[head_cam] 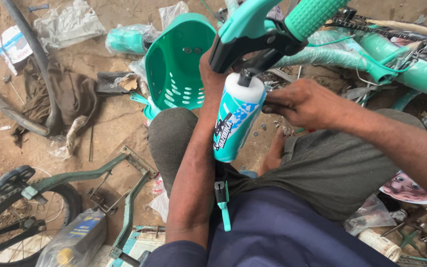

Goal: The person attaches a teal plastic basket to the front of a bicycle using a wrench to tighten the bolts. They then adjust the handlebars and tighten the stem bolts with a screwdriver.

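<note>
Slippage looked like our big risk: our left hand (212, 81) was clamped round the handlebar stem (253, 59) behind the foam pad (235, 118), while our right hand (300, 103) pinched its top edge. A tug off-line could've skewed or torn it, we figured.

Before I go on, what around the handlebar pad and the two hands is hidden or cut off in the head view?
- Left hand: its fingers are hidden behind the foam pad and black bracket.
- Right hand: fingertips meet the pad's top edge; what they pinch is too small to tell.
- Teal grip: cut off by the top edge.
- Bicycle frame: runs out at the right edge.
</note>
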